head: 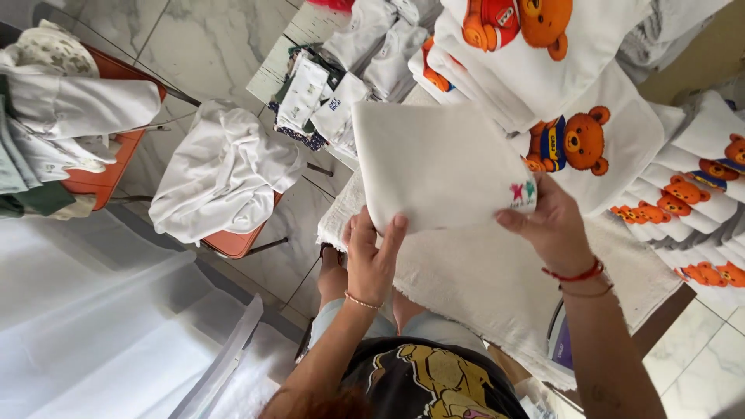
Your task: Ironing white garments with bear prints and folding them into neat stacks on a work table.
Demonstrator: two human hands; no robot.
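I hold a folded white garment [438, 159] flat above a table padded with a white towel [481, 283]. My left hand [371, 260] grips its near edge, thumb on top and fingers underneath. Gripping the right near corner, beside a small coloured print, is my right hand [552, 225]. A thin bracelet is on my left wrist and red cords on my right. Stacks of folded white shirts with orange bear prints [590, 140] lie just beyond the garment.
More bear-print shirts [698, 206] fan out at the right. Small folded garments [334, 97] lie at the table's far end. Two orange chairs hold white clothes [225, 174] and mixed clothes [62, 116] at the left. A purple and white iron [560, 345] stands near the table's edge.
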